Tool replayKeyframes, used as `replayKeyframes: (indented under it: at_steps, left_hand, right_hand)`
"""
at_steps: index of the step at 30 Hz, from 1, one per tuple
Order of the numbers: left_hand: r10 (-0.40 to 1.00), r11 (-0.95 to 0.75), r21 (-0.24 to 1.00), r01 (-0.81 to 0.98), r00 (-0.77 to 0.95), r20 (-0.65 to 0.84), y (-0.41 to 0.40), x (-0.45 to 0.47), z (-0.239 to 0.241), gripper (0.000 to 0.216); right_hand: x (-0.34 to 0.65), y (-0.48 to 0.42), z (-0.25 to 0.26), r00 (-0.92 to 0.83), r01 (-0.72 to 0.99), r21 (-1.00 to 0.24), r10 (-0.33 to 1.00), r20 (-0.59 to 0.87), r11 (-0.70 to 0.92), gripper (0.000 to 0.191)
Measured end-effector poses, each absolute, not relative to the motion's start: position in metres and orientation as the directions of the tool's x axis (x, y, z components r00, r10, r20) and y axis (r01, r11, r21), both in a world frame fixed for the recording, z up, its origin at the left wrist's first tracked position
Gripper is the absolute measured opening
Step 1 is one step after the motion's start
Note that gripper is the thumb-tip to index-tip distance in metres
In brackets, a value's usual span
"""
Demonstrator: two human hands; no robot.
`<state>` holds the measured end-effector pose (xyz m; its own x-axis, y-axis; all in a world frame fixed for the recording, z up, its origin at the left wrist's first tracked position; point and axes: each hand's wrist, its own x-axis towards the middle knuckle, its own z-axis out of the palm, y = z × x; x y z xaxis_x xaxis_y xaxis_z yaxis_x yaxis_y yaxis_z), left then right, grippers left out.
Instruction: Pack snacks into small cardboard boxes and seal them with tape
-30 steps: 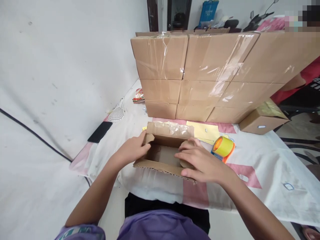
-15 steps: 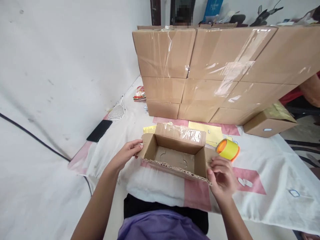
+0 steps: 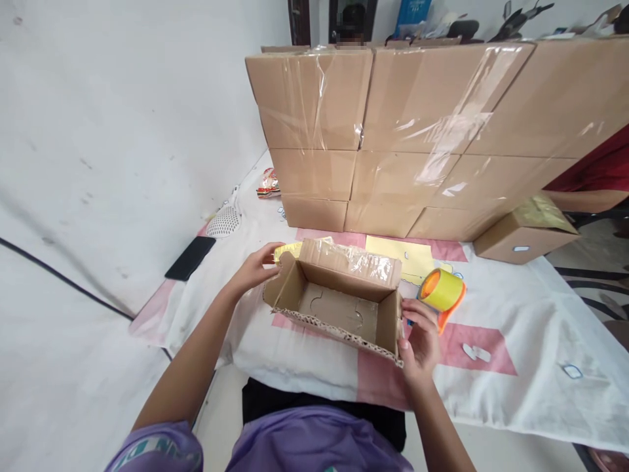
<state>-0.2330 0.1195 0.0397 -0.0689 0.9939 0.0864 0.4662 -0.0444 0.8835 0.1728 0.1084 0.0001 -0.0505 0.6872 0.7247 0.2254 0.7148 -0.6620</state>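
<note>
A small open cardboard box [image 3: 344, 334] lies tilted on the cloth in front of me, its inside facing up and two curved cuts showing in its bottom. Its taped back flap [image 3: 351, 261] stands raised and the left flap [image 3: 275, 288] sticks outward. My left hand [image 3: 255, 269] is at the back corner of that left flap, thumb and fingers apart. At the other end, my right hand [image 3: 420, 337] grips the box's right wall, with the thumb at the front corner and fingers along the outside. A yellow tape roll [image 3: 448, 290] with an orange part sits just beyond it.
A tape-wrapped stack of cartons [image 3: 407, 137] walls off the back. A closed carton [image 3: 525, 233] stands at right, near a person's red sleeve [image 3: 594, 164]. Yellow paper [image 3: 398, 255] lies behind the box. At left are a black phone-like slab [image 3: 190, 257] and a white perforated object [image 3: 224, 221].
My left hand has loosened from the left flap and shifted toward its back corner. My right hand has moved in against the right wall, where the right flap no longer sticks out visibly.
</note>
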Motion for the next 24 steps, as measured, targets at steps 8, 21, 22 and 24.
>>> replayKeyframes:
  at_steps: [8, 21, 22, 24]
  left_hand:
    - [0.666, -0.382, 0.772, 0.509, -0.428, 0.611, 0.094, -0.265, 0.128, 0.066]
    - [0.988, -0.059, 0.818, 0.572, 0.150, -0.034, 0.098, -0.148, 0.210, 0.039]
    - [0.993, -0.051, 0.823, 0.565, 0.118, -0.020, 0.096, -0.150, 0.210, 0.040]
    - [0.991, -0.128, 0.814, 0.567, 0.113, 0.077, 0.090, -0.155, 0.209, 0.047]
  right_hand:
    - [0.172, 0.109, -0.009, -0.071, 0.237, -0.668, 0.698, 0.713, 0.706, 0.035]
    - [0.173, 0.101, -0.008, -0.205, 0.336, -0.569, 0.648, 0.734, 0.751, 0.037]
    - [0.174, 0.101, -0.006, -0.226, 0.355, -0.540, 0.631, 0.742, 0.763, 0.038]
    - [0.175, 0.101, -0.003, -0.282, 0.388, -0.464, 0.582, 0.763, 0.796, 0.039]
